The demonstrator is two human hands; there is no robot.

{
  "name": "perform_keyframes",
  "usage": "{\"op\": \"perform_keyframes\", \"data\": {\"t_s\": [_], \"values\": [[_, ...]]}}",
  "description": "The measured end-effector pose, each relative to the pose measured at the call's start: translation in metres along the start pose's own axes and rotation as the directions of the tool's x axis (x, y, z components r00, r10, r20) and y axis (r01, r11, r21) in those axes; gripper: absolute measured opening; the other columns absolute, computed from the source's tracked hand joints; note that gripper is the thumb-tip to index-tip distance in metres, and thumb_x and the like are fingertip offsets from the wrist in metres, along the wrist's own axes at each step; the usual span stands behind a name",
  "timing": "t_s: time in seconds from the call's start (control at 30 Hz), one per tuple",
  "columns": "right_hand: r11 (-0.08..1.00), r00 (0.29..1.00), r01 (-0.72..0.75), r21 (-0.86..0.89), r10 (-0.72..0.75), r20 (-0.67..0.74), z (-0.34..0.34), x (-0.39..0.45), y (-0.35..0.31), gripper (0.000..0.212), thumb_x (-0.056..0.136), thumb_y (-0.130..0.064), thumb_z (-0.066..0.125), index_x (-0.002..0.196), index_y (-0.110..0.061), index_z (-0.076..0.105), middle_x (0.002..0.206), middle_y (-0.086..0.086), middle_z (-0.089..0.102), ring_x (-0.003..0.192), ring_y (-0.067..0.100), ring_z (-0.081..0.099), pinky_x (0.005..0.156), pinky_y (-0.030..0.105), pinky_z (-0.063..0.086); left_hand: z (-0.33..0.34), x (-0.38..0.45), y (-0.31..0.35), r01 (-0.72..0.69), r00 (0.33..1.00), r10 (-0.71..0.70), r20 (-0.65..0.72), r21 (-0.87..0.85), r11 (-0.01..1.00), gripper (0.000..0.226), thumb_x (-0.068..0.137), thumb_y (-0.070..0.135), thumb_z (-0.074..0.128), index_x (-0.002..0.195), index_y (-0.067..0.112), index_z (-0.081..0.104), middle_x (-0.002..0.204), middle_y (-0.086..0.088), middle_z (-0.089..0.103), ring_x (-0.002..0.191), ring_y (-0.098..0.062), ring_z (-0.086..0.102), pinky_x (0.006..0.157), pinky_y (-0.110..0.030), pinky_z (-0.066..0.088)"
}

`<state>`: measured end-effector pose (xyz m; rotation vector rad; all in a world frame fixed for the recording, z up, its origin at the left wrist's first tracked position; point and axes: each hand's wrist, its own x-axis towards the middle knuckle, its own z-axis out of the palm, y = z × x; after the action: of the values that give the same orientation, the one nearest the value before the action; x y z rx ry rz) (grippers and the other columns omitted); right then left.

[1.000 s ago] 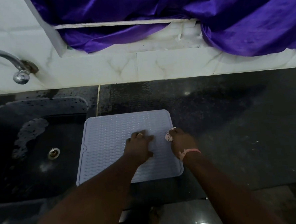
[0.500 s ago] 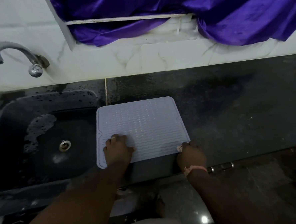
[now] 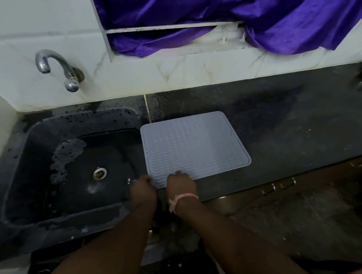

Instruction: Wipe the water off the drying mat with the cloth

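Note:
The pale grey-blue ribbed drying mat (image 3: 195,144) lies flat on the dark counter, its left edge at the sink's rim. My left hand (image 3: 142,190) is at the mat's near-left corner with fingers curled round that corner. My right hand (image 3: 181,184), with a pink thread band at the wrist, sits just right of it, fingers curled over the mat's near edge. A few small glints of water show on the mat's far part. No cloth is in view.
A dark wet sink (image 3: 29,167) with a drain (image 3: 99,173) lies to the left, under a chrome tap (image 3: 65,69). Dark counter (image 3: 302,125) stretches right of the mat. A white tiled wall and purple fabric (image 3: 253,9) run behind.
Both hands slid along the mat's near edge toward the left. The right hand left the near-right corner; the left reached the near-left corner. The mat has stayed in place.

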<state>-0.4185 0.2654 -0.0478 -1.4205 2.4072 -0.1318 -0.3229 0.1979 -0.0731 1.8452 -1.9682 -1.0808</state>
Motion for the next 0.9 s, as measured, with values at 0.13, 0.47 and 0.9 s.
{"op": "perform_keyframes", "data": {"t_s": [0.13,0.47,0.9], "values": [[0.935,0.992,0.044,0.351,-0.082,0.095,-0.015,0.004,-0.023,0.021,0.093,-0.032,0.061,0.09,-0.014,0.073,0.091,0.008,0.072,0.085,0.024,0.068,0.078,0.034,0.057,-0.012,0.004,-0.015,0.023,0.999,-0.018,0.03,-0.152,0.988,0.027,0.084,0.003,0.067,0.108,0.014,0.074,0.108,-0.01,0.075,0.105,-0.031,0.069,0.091,-0.034,0.052],[0.98,0.982,0.19,0.062,-0.191,0.005,0.01,0.0,-0.022,0.018,0.093,-0.018,0.056,0.105,-0.01,0.068,0.108,0.013,0.061,0.099,0.031,0.061,0.082,0.034,0.047,-0.019,0.013,-0.026,0.179,0.984,-0.161,0.082,-0.321,0.93,0.028,0.089,0.003,0.061,0.111,0.015,0.074,0.119,-0.011,0.072,0.113,-0.03,0.066,0.102,-0.04,0.051],[0.866,0.865,0.436,0.245,-0.479,0.151,-0.005,0.049,-0.027,0.013,0.088,-0.013,0.061,0.089,-0.018,0.072,0.094,0.006,0.069,0.085,0.017,0.064,0.07,0.027,0.045,-0.024,0.057,-0.02,0.419,0.906,-0.323,0.273,-0.688,0.593,0.032,0.094,-0.001,0.05,0.123,0.01,0.06,0.111,-0.019,0.07,0.096,-0.033,0.067,0.081,-0.043,0.058]]}}
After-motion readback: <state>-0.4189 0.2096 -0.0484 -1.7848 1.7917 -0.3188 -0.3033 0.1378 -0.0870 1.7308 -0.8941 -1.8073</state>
